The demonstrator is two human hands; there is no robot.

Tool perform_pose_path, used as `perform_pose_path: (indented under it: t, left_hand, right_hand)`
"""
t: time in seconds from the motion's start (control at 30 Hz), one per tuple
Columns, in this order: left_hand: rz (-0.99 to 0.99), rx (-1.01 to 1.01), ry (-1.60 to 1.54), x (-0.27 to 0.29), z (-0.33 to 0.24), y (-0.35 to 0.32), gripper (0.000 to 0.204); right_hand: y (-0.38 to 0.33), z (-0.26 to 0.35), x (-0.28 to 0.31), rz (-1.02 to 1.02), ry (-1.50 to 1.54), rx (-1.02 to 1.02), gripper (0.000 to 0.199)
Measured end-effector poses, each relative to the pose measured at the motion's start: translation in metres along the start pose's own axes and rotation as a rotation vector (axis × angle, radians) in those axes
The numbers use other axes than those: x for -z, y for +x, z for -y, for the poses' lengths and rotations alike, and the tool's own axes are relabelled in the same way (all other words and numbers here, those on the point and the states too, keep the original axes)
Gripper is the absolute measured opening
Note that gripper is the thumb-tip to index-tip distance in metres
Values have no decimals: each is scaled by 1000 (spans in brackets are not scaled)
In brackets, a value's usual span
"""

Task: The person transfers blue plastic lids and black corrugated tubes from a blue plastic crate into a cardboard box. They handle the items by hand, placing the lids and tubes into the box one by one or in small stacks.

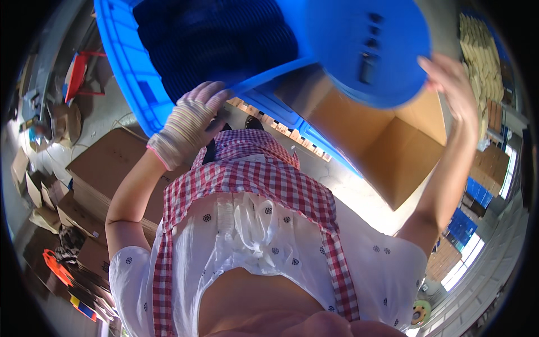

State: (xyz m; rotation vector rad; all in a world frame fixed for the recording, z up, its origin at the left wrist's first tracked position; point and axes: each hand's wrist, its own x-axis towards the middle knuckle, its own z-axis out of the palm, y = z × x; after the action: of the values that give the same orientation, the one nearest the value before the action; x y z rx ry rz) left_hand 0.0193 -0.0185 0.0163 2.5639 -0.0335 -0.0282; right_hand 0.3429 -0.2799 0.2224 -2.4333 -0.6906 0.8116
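Observation:
My left hand (188, 123), in a pale knitted glove, lies at the near rim of a large blue crate (126, 70). Its fingers bend over the edge and the thumb sits below it. Dark, ridged round pieces (219, 45) fill the crate in stacked rows. To the right, my bare right hand (452, 84) pinches the right edge of a big blue round disc (342, 42). Several dark marks run down the disc, and it is slightly blurred. Beneath it stands an open cardboard box (387, 151), partly covered by the disc; its visible inside shows bare brown walls.
Closed brown cartons (112, 163) are stacked at my left. A wooden pallet (297, 135) lies under the crate. Off to the left is a red-framed stand (84, 73). Pale sacks (480, 56) are piled at the far right, with more cartons (488, 168) beyond my right arm.

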Motion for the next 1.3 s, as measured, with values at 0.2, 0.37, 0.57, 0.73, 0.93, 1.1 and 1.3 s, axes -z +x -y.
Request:
perform_pose_path:
  t: [0.2,0.37,0.57,0.73,0.93,1.1,1.3]
  left_hand:
    - [-57,-450,-105,-37,-74,65,49]
    - [-163,-700,-46,-87,-112,102,38]
    - [178,-549,101,-115,-128,105,26]
    - [59,-520,147,-117,-122,100,25]
    - [71,-541,121,-121,-123,97,26]
    - [112,-503,129,-118,-128,98,26]
    - [104,-505,134,-118,-130,96,26]
  right_hand:
    - [-74,-135,6,-139,84,-293,33]
    - [31,-242,-113,142,23,-529,31]
    - [129,-270,-265,341,-125,-116,28]
    - [161,-266,-300,367,-599,4,36]
    - [137,-224,-284,97,-404,-257,48]
    - [154,-200,-276,575,-601,23,25]
    - [145,-237,-301,409,-759,178,28]
